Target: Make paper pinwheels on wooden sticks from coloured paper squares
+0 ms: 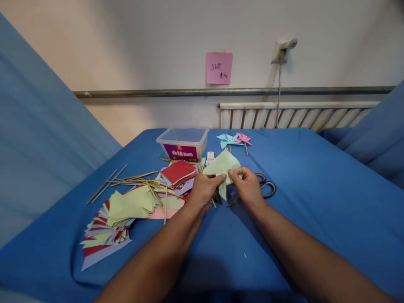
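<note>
A pale green paper pinwheel [223,163], partly folded, is held up between my two hands over the table. My left hand [205,190] pinches its lower left part, thumb on the front. From the right, my right hand [248,185] grips another part of the paper between thumb and fingers. One pointed flap hangs down between the hands. Behind my right hand lie dark-handled scissors [269,190], their blades partly hidden. Thin wooden sticks [134,180] and colored paper squares [178,172] lie to the left of my left hand.
A clear plastic box [183,145] with a purple label stands at the back. Finished blue [227,139] and pink [243,138] pinwheels lie right of it. Fanned colored paper [105,235] covers the left of the blue tabletop [315,202]. Blue curtains [41,139] hang at both sides.
</note>
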Demonstrator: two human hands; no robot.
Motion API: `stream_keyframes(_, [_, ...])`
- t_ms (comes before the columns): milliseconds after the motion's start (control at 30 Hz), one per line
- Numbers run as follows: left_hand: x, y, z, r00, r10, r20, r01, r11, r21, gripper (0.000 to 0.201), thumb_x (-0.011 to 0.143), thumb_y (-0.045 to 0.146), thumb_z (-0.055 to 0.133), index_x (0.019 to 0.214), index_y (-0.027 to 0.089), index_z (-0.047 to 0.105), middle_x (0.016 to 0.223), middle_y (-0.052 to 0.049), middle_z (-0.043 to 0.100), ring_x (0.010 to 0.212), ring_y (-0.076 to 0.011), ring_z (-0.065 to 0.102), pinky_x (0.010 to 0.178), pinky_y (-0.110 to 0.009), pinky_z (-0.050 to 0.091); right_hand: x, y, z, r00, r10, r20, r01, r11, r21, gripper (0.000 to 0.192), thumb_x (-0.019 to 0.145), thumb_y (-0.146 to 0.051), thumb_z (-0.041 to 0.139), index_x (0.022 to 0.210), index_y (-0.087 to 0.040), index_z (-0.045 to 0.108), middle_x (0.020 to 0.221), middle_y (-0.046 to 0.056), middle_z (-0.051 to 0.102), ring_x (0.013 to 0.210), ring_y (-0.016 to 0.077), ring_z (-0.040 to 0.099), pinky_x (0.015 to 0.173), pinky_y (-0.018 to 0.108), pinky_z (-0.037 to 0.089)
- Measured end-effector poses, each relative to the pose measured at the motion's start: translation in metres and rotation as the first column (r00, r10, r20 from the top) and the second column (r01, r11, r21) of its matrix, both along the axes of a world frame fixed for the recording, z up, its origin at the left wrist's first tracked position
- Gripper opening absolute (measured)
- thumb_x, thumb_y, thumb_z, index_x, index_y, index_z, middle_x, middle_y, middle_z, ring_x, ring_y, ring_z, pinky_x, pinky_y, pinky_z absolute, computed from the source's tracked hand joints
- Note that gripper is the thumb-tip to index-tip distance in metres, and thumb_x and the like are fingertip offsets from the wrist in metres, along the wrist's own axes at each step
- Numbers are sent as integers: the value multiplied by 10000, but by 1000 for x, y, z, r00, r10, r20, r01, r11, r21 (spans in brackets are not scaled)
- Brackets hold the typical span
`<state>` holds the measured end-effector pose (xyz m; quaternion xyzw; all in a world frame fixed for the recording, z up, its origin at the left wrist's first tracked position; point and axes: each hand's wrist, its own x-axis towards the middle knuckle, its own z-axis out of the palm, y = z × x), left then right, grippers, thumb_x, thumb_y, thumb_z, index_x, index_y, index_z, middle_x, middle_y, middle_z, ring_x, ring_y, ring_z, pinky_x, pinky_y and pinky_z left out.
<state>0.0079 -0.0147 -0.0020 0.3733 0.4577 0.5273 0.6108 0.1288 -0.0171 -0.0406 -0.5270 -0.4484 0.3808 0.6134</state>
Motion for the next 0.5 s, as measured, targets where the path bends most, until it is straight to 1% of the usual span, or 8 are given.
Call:
stream_keyframes(100, [-1,0,1,997,-46,-65,48,999,25,314,534,215,799,822,108,736,738,-82,720,633,-199,642,594,-295,517,1,2,-1,998,-55,-12,55,998,-14,320,701,-492,668,770,-189,596,655,-3,604,590,155,541,548,268,425])
stream_keyframes(200, [-3,0,4,994,-54,-92,55,998,2,298,543,217,780,811,97,733,765,-91,725,593,-183,631,576,-287,505,4,4,2,991,-112,-69,110,993,-30,401,652,-454,719,923,-184,599,862,42,660,769,190,614,666,298,477])
stream_keyframes(267, [-5,0,7,990,-60,-127,58,998,-23,261,545,223,772,764,87,727,738,-94,720,565,-176,621,553,-277,491,7,6,6,980,-125,-155,119,992,-50,494,639,-443,735,1026,-185,569,1017,71,650,896,204,622,753,317,489])
stream_keyframes(300, [-5,-1,9,986,-67,-149,64,998,-30,248,547,221,767,750,85,724,720,-91,717,559,-175,618,545,-272,484,10,6,9,972,-120,-202,109,992,-62,522,643,-445,737,1057,-186,554,1060,80,640,929,207,621,778,323,489])
stream_keyframes(333, [-6,-1,11,982,-77,-175,72,997,-35,236,549,215,762,742,85,722,702,-86,712,552,-173,614,537,-267,477,13,7,13,964,-100,-245,85,994,-74,534,649,-450,736,1072,-187,545,1071,82,638,933,207,624,784,325,492])
stream_keyframes(400, [-8,-1,15,968,-110,-228,103,994,-42,216,560,207,749,734,83,718,670,-76,701,528,-165,601,517,-259,462,19,6,19,958,-28,-286,2,996,-93,507,651,-455,745,1041,-187,561,992,67,664,877,201,640,755,317,498])
stream_keyframes(467, [-9,-2,17,953,-155,-260,147,988,-50,209,573,205,736,740,80,715,662,-74,696,516,-159,592,510,-256,455,25,5,24,944,119,-307,-157,983,-100,458,642,-444,764,983,-190,592,887,41,688,795,190,652,714,304,500])
stream_keyframes(500, [-10,-3,19,945,-183,-272,176,983,-53,216,579,205,730,753,79,715,670,-75,696,516,-158,591,508,-254,452,27,3,25,924,203,-323,-247,964,-101,442,632,-429,777,962,-192,603,857,32,696,755,184,653,693,301,502])
